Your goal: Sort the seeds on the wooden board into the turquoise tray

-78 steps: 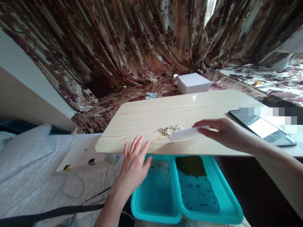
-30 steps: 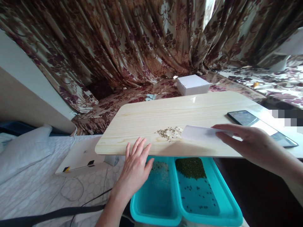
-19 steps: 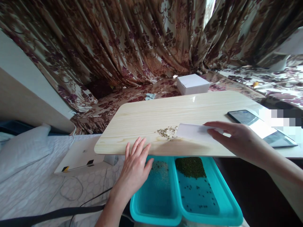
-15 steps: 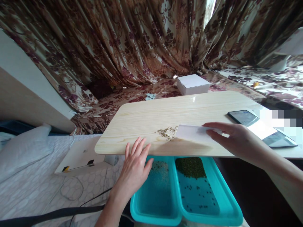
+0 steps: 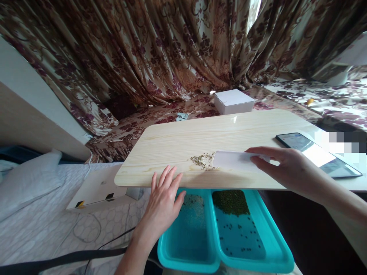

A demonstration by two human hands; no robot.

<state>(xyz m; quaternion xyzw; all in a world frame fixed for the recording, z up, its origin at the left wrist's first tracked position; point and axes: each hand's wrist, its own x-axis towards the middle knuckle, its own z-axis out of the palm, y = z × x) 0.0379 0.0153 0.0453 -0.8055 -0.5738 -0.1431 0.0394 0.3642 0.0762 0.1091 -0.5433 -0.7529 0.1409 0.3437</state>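
My right hand [image 5: 283, 168] pinches a white card [image 5: 233, 160] that lies nearly flat on the pale wooden table [image 5: 200, 141], its left edge against a small pile of mixed seeds [image 5: 203, 160]. My left hand [image 5: 163, 202] rests at the table's near edge, fingers stretched out and holding nothing. Below the edge sit two turquoise bins: the left bin [image 5: 186, 259] holds pale grains, the right bin [image 5: 272, 252] holds dark green beans.
A phone [image 5: 318, 152] lies on the table to the right of my right hand. A white box [image 5: 233, 101] stands behind the table on flowered cloth. Patterned curtains [image 5: 172, 49] hang behind. At the left are a white mattress [image 5: 34, 229], a flat white box [image 5: 97, 189] and cables.
My right hand drew the card back to the right, laid it flatter, then slid it left again onto the pile's right side. The left hand has barely moved.
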